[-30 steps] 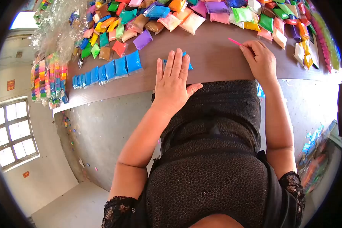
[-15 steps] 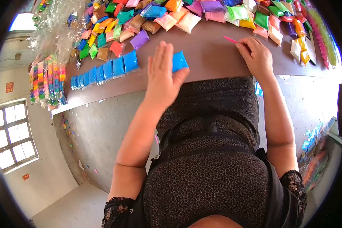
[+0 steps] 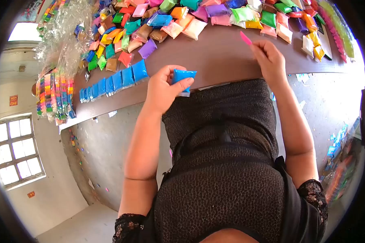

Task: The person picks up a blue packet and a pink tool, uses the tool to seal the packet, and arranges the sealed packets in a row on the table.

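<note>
My left hand (image 3: 161,90) is closed round a small blue packet (image 3: 184,75), thumb on its front, at the table's near edge. In my right hand (image 3: 271,60) a thin pink pointed plastic tool (image 3: 245,38) is pinched between thumb and fingers, its tip sticking out up and to the left. The right hand is over the table, well apart from the packet. To the left of my left hand lies a slanting row of several blue packets (image 3: 117,81), side by side on the brown table (image 3: 219,52).
A heap of packets in many colours (image 3: 186,24) covers the table's far side. Clear plastic wrapping (image 3: 63,44) and bundled multicoloured strips (image 3: 54,95) are at the left. Yellow and white packets (image 3: 313,44) lie at the right, near pink and green strips (image 3: 338,30).
My left hand was stretched out flat beside the blue packet; now its fingers are wrapped round it. The pink tool has turned, showing a broader face, and my right hand has shifted slightly left.
</note>
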Action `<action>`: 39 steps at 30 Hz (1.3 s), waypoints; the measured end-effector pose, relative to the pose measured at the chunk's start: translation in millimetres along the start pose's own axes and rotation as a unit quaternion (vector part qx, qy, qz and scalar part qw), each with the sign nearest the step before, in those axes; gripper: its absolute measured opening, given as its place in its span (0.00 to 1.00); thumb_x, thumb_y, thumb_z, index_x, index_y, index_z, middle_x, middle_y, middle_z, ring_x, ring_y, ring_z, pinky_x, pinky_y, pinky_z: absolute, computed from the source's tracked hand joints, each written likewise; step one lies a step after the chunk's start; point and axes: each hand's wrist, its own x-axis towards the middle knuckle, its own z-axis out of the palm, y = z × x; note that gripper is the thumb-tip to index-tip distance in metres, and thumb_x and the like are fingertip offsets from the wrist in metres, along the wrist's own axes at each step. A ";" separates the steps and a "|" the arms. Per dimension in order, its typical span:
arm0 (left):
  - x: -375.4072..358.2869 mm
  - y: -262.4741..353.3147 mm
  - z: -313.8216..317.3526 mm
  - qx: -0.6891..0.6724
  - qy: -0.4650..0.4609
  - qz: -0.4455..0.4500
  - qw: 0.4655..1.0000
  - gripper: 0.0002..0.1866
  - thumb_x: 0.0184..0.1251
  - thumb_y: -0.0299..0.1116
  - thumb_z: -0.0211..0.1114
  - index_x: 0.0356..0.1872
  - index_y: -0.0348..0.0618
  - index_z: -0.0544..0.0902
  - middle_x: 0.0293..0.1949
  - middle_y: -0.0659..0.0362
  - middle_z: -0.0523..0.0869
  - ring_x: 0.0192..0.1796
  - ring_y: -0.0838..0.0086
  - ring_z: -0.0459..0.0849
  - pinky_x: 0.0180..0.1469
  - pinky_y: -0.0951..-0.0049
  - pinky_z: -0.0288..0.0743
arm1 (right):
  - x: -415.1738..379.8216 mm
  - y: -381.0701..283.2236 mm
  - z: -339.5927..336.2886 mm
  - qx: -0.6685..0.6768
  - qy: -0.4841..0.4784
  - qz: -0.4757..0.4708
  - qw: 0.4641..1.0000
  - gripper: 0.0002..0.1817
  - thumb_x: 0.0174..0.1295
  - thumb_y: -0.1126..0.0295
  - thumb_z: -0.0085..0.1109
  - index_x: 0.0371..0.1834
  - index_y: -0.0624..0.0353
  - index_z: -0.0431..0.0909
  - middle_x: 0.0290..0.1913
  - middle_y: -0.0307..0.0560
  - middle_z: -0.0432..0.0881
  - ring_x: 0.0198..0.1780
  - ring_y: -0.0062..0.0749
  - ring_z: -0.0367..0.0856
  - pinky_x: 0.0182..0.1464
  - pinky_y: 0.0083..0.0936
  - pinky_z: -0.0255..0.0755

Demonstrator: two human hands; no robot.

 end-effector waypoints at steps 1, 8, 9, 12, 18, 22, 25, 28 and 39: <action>-5.8 -1.0 7.4 0.000 -0.001 -0.001 1.000 0.23 0.58 0.26 0.74 0.54 0.37 0.77 0.42 0.54 0.85 0.44 0.72 0.85 0.53 0.68 0.80 | -14.8 -9.3 2.8 0.076 -0.039 0.024 0.996 0.08 0.69 0.69 0.58 0.43 0.62 0.80 0.28 0.36 0.78 0.31 0.18 0.76 0.34 0.19 0.69; -34.8 9.5 46.9 -0.158 0.079 0.144 0.974 0.11 0.63 0.23 0.71 0.43 0.37 0.79 0.35 0.61 0.86 0.35 0.84 0.82 0.38 0.81 0.78 | -82.4 -67.1 10.7 0.262 -0.206 0.125 0.935 0.07 0.69 0.72 0.59 0.44 0.65 0.78 0.26 0.35 0.77 0.26 0.14 0.74 0.28 0.16 0.68; -35.7 11.3 48.6 -0.157 0.076 0.144 0.974 0.11 0.63 0.23 0.71 0.43 0.37 0.79 0.35 0.61 0.86 0.35 0.84 0.82 0.38 0.81 0.78 | -84.0 -71.3 10.4 0.226 -0.202 0.092 0.949 0.07 0.68 0.72 0.61 0.43 0.65 0.78 0.25 0.36 0.78 0.25 0.16 0.75 0.28 0.18 0.69; -38.0 13.0 52.0 -0.087 0.121 0.188 0.971 0.10 0.62 0.24 0.72 0.42 0.38 0.80 0.33 0.63 0.85 0.34 0.85 0.80 0.37 0.82 0.77 | -86.0 -78.1 17.4 0.170 -0.176 0.013 0.969 0.07 0.66 0.71 0.62 0.42 0.63 0.78 0.25 0.41 0.80 0.25 0.22 0.78 0.28 0.21 0.71; -45.5 9.8 54.6 -0.055 0.154 0.187 0.969 0.11 0.60 0.24 0.74 0.41 0.39 0.81 0.33 0.65 0.85 0.32 0.86 0.79 0.37 0.83 0.76 | -83.3 -73.1 31.1 0.110 -0.105 -0.091 0.984 0.07 0.64 0.71 0.62 0.42 0.60 0.78 0.25 0.51 0.82 0.28 0.41 0.85 0.30 0.29 0.76; -45.7 3.3 52.0 -0.063 0.159 0.195 0.966 0.11 0.60 0.24 0.74 0.41 0.39 0.81 0.34 0.65 0.85 0.34 0.86 0.79 0.38 0.82 0.76 | -91.3 -80.7 25.6 0.065 -0.103 -0.118 0.985 0.06 0.64 0.72 0.62 0.42 0.59 0.78 0.25 0.50 0.82 0.27 0.45 0.84 0.29 0.32 0.76; -49.0 0.9 51.4 -0.032 0.166 0.206 0.964 0.11 0.59 0.24 0.75 0.41 0.40 0.81 0.35 0.64 0.86 0.36 0.85 0.81 0.40 0.81 0.76 | -90.4 -81.1 26.6 0.074 -0.117 -0.149 0.979 0.06 0.63 0.73 0.62 0.42 0.58 0.78 0.24 0.50 0.81 0.26 0.45 0.84 0.28 0.33 0.75; -48.4 10.4 51.1 0.055 0.190 0.279 0.940 0.13 0.56 0.23 0.75 0.40 0.40 0.81 0.36 0.59 0.87 0.38 0.78 0.84 0.41 0.77 0.78 | -83.7 -75.0 26.4 0.050 -0.077 -0.122 0.988 0.07 0.62 0.73 0.64 0.42 0.58 0.78 0.25 0.50 0.81 0.26 0.44 0.84 0.28 0.33 0.75; -40.3 11.0 46.9 0.257 0.198 0.480 0.815 0.19 0.46 0.14 0.72 0.36 0.41 0.75 0.40 0.52 0.87 0.42 0.58 0.88 0.49 0.62 0.85 | -89.8 -75.5 15.2 0.073 -0.142 -0.166 0.973 0.09 0.63 0.72 0.63 0.44 0.59 0.77 0.27 0.51 0.82 0.27 0.45 0.84 0.29 0.32 0.76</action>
